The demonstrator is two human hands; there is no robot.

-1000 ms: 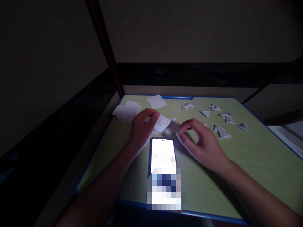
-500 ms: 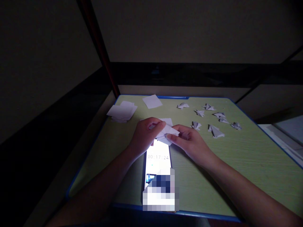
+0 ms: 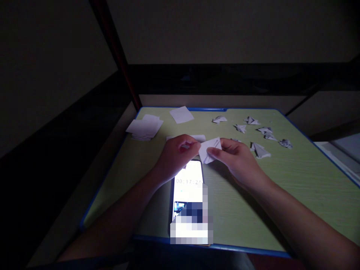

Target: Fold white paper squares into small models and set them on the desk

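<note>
A small folded piece of white paper (image 3: 209, 149) is held between my two hands, above the top end of a lit phone (image 3: 189, 174). My right hand (image 3: 239, 159) pinches its right side, thumb on top and fingers behind. At its left edge, my left hand (image 3: 177, 153) is closed, thumb and forefinger pressed together on the corner. Behind my left hand lies another white sheet (image 3: 199, 138), partly hidden by the fingers. The phone lies flat under the hands and shows a timer; its lower part is blurred out.
A stack of white paper squares (image 3: 144, 127) lies at the table's back left, with a single square sheet (image 3: 181, 114) to its right. Several folded paper pieces (image 3: 260, 150) are scattered on the right. The green table (image 3: 295, 195) has a blue edge, and walls stand behind and left.
Both hands have moved slightly right with the folded paper. It has turned, so a flat face with a crease near its upper right now shows. The view has tilted a little.
</note>
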